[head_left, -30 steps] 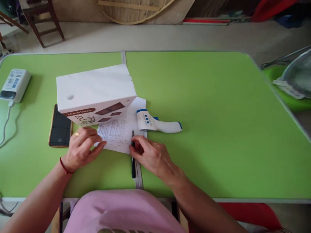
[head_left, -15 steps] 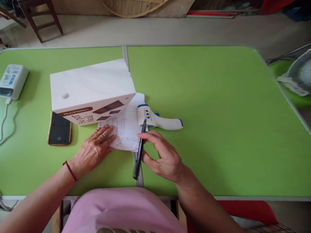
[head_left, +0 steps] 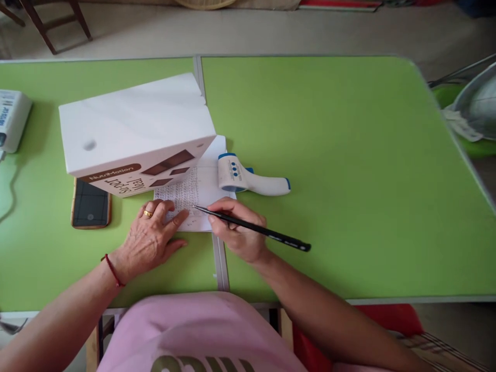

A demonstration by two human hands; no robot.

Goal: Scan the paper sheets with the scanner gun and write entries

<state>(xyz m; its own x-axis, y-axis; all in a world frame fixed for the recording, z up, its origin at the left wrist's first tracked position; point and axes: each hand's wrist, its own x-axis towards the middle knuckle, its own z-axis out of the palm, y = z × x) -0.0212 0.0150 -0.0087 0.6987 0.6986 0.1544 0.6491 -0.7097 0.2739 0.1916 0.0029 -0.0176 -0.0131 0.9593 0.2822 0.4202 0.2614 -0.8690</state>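
Note:
A black pen (head_left: 271,233) is gripped between the thumb and fingers of my right hand (head_left: 241,232), its tip pointing left over the paper. The sheet of paper (head_left: 201,194) carries dense handwriting on its left part. My left hand (head_left: 153,235) rests on the paper's lower left edge with fingers spread, holding no object. A white and blue infrared thermometer (head_left: 236,175) lies on the paper's right side, its handle reaching onto the table. The white NutriMotion box (head_left: 135,124) stands behind my left hand and hides part of the paper.
A phone (head_left: 91,204) in a brown case lies left of my left hand, partly under the box's overhang in view. A white device (head_left: 15,121) with a cable sits at the far left. The green table (head_left: 341,170) has a metal seam (head_left: 220,263) down its middle.
My right hand has turned the pen from upright to slanting, with its tip now over the writing. My left hand's fingers have bent slightly. The view has shifted a little.

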